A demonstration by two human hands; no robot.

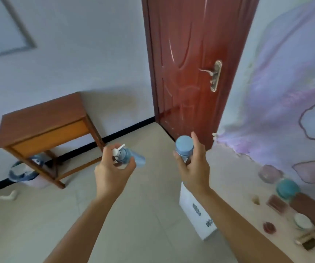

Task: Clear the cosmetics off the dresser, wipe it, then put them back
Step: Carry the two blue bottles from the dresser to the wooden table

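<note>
Two pale blue containers sit in my left hand (113,173) at about 7 o'clock from the frame's centre: a pump bottle (121,155) with a white nozzle, upright, and a second blue bottle (138,158) tilted out to the right of it, my fingers and thumb curled round both. My right hand (194,171), at 5 o'clock, grips a blue-capped bottle (184,146) by its body, cap up, forefinger raised beside the cap. Both hands are in the air above the tiled floor.

At 9 o'clock the wooden dresser (42,118) stands against the white wall, with a bin (23,175) under it. At 1 o'clock is a red-brown door (187,63). Down at 4 o'clock, below the painted wall (285,92), lie other cosmetics: a clear glass jar (269,173), a teal-lidded jar (287,187), a brown compact (277,204), a white jar (303,221) and a small red pot (269,227). A white box (196,211) stands near my right forearm.
</note>
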